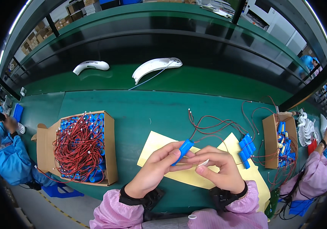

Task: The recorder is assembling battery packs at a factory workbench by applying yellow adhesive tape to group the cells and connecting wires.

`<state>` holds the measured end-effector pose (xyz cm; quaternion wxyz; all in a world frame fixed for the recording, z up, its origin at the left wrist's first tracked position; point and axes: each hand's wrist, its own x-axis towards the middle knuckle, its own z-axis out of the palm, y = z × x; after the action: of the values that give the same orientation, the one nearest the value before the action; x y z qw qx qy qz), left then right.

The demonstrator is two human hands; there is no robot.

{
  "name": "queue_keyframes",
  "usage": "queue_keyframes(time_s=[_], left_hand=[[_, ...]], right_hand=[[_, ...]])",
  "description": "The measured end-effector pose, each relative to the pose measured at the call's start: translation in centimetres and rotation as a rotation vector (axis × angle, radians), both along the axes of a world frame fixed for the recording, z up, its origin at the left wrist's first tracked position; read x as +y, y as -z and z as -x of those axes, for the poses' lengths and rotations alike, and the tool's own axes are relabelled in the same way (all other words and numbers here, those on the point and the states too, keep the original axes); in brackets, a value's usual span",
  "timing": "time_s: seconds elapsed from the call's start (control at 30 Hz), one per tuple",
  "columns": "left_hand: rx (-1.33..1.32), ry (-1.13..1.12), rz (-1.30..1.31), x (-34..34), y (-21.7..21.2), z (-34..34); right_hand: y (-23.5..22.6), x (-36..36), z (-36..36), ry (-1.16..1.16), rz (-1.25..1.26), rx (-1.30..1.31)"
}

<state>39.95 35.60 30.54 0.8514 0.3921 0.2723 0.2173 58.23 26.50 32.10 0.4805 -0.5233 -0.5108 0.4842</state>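
My left hand (156, 165) grips a blue cylindrical battery (183, 149) between thumb and fingers, tilted with its top end away from me. Red and black wires lie on the table just beyond its top. Close beside it, my right hand (224, 168) pinches a small white strip (203, 163) between thumb and forefinger, its other fingers reaching toward the battery. Under both hands spread yellow paper sheets (156, 143). Several more blue batteries (247, 147) with red and black leads lie together on the paper, right of my right hand.
On the left stands an open cardboard box (111, 149) packed with wired blue batteries; a smaller cardboard box (271, 143) of batteries is at the right. Two curved white plastic shells (91, 66) rest at the back of the green table (129, 114). People sit working on both sides.
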Motion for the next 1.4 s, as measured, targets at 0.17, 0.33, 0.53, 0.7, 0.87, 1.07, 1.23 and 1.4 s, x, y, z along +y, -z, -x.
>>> queue_keyframes(time_s=[0.17,0.33,0.53,0.7,0.87,1.07,1.23,1.4], left_hand=[[0.148,0.126,-0.138,-0.1,0.4,0.0],[0.162,0.211,-0.084,0.0,-0.3,0.1],[0.136,0.22,-0.003,-0.4,-0.1,0.2],[0.138,0.187,0.064,-0.9,-0.8,-0.3],[0.106,0.171,0.125,-1.0,-0.5,-0.8],[0.055,0.187,0.157,-1.2,-0.1,-0.5],[0.112,0.246,0.14,-1.8,-0.4,-0.9],[0.059,0.25,0.101,-1.6,0.0,-0.9]], right_hand=[[1.6,-0.5,-0.4,0.136,-0.101,0.035],[2.6,-0.5,-0.7,0.323,-0.414,-0.174],[2.3,-0.4,0.1,0.317,-0.495,-0.201],[3.3,-0.7,0.8,0.293,-0.392,-0.006],[3.5,-1.0,0.7,0.17,-0.277,0.118],[3.6,-1.1,0.9,0.127,-0.354,0.212],[4.1,-0.9,0.9,0.139,-0.333,0.138],[3.4,-0.7,1.0,0.17,-0.273,0.202]])
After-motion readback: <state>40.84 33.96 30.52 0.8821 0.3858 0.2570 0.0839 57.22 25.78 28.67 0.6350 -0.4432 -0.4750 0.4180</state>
